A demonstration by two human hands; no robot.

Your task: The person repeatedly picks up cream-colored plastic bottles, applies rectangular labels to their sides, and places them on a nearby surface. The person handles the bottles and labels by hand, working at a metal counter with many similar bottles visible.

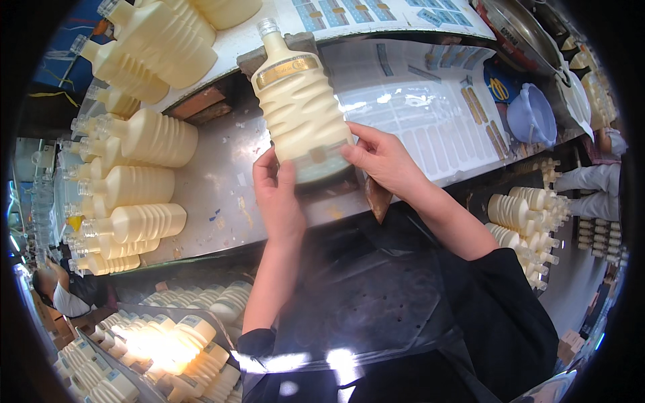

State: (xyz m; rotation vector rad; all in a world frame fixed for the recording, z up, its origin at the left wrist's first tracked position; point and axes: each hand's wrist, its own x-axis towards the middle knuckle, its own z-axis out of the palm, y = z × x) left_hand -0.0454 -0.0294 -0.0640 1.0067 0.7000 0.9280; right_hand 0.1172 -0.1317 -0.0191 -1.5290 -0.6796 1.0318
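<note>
A cream ridged bottle (292,104) with a clear threaded neck leans back over the work table, its neck by a grey block (252,60). Across its shoulder runs a gold label (287,70). Low on its front is a pale translucent label (316,160). My left hand (277,195) grips the lower left side of the bottle, thumb at the front. On the lower right, my right hand (386,158) holds it with the thumb pressing at the label's right end. A brown pointed piece (377,200) shows below my right hand; whether I touch it is hidden.
Several cream bottles (144,205) lie at the table's left. Water-wet label sheets (416,121) cover a white tray; a lilac bucket (531,115) stands at right. More bottles (521,211) are racked on the right and below left. People (70,289) appear at both sides.
</note>
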